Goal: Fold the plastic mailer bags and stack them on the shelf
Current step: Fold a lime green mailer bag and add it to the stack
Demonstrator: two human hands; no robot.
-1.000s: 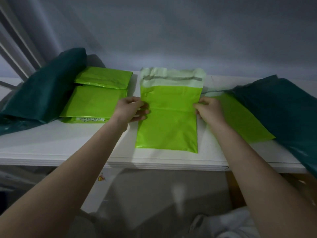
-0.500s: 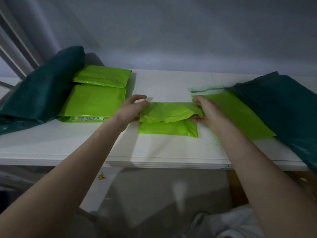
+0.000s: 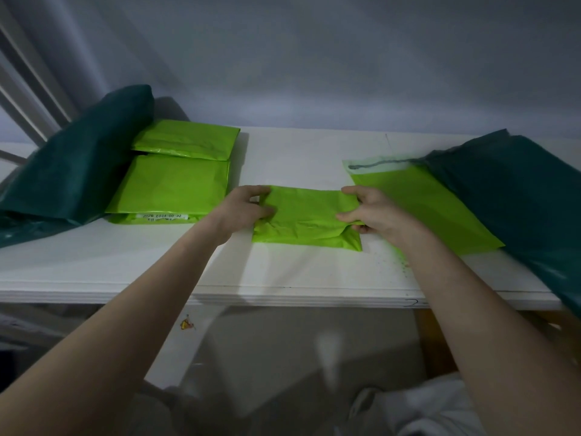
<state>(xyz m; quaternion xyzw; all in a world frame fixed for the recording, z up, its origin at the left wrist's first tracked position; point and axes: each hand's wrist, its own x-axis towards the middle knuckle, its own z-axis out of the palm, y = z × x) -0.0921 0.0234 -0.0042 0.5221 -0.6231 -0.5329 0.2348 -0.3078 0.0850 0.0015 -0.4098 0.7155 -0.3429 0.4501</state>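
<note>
You've just doubled the lime mailer bag (image 3: pixel 306 220) over, your left hand (image 3: pixel 243 207) and right hand (image 3: pixel 366 212) pinching its ends right of the folded stack (image 3: pixel 173 180), so stacking comes next.

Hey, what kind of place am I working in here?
Probably a small packing or storage corner, perhaps at home. A white shelf against a bare wall carries a stack of folded lime-green mailer bags, flat unfolded ones and dark green bags, while both hands fold another mailer.
</note>
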